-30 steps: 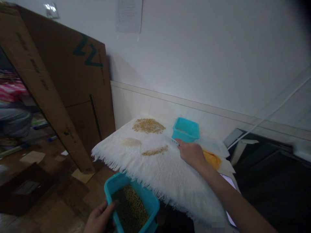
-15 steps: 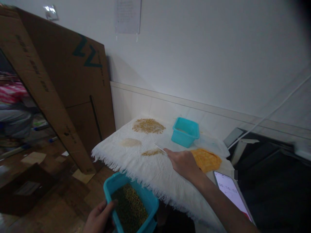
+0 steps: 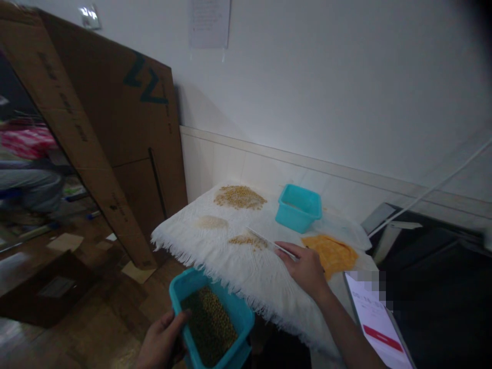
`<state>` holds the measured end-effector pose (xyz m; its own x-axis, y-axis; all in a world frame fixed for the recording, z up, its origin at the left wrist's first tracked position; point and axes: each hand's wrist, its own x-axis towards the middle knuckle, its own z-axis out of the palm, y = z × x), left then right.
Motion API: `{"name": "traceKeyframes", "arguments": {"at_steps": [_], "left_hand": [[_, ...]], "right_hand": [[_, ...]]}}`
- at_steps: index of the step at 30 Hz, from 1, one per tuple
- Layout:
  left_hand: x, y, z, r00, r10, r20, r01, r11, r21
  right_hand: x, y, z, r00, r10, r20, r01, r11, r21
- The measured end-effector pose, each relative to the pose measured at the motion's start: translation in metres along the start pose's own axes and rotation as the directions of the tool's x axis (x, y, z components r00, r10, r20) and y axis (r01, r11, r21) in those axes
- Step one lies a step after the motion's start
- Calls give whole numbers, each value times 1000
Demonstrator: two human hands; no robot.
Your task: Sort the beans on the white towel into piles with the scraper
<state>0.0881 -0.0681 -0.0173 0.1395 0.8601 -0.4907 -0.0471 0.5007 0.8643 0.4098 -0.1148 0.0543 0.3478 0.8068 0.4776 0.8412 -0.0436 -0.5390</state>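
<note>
My left hand (image 3: 163,335) grips the near-left rim of a turquoise plastic bin (image 3: 241,318), its thumb over the edge. The bin is tilted just below the table's fringed edge. Inside lie dark green grains (image 3: 200,328) beside yellow soybeans (image 3: 221,318). Above the white cloth (image 3: 215,256), my right hand (image 3: 305,269) pinches a thin, flat white strip (image 3: 265,239), seen nearly edge-on; its exact kind is unclear. The strip's far end is at a small spread of soybeans (image 3: 246,240). A larger soybean pile (image 3: 238,197) and a pale grain pile (image 3: 211,222) lie further back.
A second turquoise bin (image 3: 298,209) stands at the table's back, near a clear plastic lid (image 3: 346,229). An orange cloth (image 3: 332,253) and a phone (image 3: 374,318) lie at the right. A tall cardboard box (image 3: 111,123) stands left; a seated person (image 3: 31,174) shows beyond it.
My right hand has drawn back a little to the right, with more of the strip showing. The small soybean spread looks wider at its right end. The view has shifted slightly.
</note>
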Motion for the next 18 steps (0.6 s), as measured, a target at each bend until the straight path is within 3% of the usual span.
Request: {"name": "traceKeyframes", "arguments": {"at_steps": [6,12,15,18], "left_hand": [[-2,4,2,998,18,52,-16,998,-55],[0,-1,0,999,34,18,-33,999,-37],[3,-5,-2,999,20,39,-19,999,-39],[5,-6,-4,998,6,59,-3,999,-47]], "right_hand": [[8,1,-1,1000,6,2,-6,1000,17],[12,-3,-2,999,16,-30,-14,999,40],[11,-12,0,998,23,-59,-19,998,67],[8,-26,4,1000,-27,6,26,991,128]]}}
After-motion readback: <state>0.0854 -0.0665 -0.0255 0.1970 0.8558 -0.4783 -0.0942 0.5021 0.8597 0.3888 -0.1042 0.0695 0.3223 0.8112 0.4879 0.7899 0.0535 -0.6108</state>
